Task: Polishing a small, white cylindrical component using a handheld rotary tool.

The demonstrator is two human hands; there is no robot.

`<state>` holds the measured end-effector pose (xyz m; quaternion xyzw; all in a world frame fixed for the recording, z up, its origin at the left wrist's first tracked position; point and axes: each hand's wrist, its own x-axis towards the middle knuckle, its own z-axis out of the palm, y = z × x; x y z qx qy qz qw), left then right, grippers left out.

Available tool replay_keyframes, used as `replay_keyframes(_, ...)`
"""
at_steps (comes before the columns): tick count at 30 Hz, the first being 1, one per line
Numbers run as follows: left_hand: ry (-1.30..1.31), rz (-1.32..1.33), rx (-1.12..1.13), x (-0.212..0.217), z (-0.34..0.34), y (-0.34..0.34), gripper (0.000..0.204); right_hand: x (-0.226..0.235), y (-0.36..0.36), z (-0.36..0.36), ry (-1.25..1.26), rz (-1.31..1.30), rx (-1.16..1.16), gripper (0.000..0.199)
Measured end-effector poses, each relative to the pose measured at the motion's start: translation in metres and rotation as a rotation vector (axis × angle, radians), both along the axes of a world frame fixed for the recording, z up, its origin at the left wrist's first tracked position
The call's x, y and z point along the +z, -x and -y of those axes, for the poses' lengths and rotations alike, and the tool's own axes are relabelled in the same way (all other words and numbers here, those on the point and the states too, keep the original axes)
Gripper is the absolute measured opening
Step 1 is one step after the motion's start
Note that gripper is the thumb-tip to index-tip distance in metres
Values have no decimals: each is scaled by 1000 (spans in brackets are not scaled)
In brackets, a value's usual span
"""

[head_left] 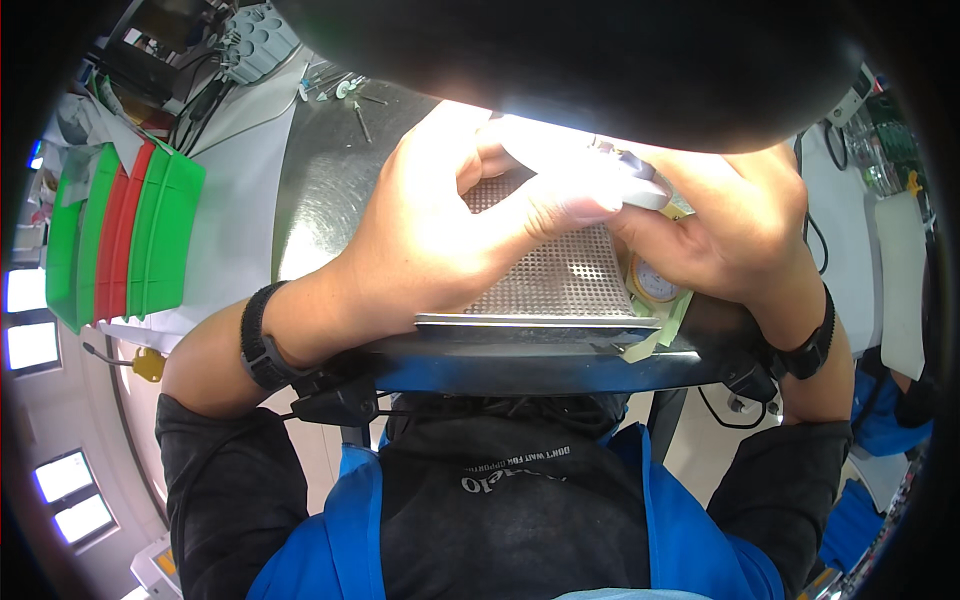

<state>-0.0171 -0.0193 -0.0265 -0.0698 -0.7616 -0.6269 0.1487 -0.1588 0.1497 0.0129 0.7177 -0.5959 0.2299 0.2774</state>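
Observation:
Under a bright light, both my hands meet around a small, pale, rounded piece (645, 192) with a darker bluish part; glare hides its kind. My left hand (425, 225) reaches in with its thumb pressed along the piece, its other fingers partly hidden behind it. My right hand (745, 225) pinches the piece from the other side. Below them lies a perforated metal plate (565, 270) with a pale front edge. Close under my right hand sits a round dial gauge (653, 282) with a yellow rim, partly covered by the hand.
A large dark rounded object (600, 60) hangs over my hands. Stacked green and red bins (168, 235) stand at left. Several thin shanked tools (362, 122) lie at the back beside a grey holed holder (258, 48). Yellowish tape (655, 340) hangs near the bench's front edge.

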Motion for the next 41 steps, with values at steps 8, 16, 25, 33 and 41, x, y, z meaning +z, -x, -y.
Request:
replay_keyframes(8,10,16,-12,5,-1,0,42,0,2,0,-62,57,-6,37)
replay_keyframes(16,69,-18,4,0,-1,-1,48,-3,1,0,-114,16,15,44)
replay_keyframes(25,96,-2,-62,7,0,2,49,-3,10,-1,-135,170,13,47)
replay_keyframes(33,30,3,-61,3,0,2,45,-2,6,1,2,-30,70,44)
replay_keyframes(41,-6,80,-84,1,3,1,39,-5,6,2,53,-46,117,41)
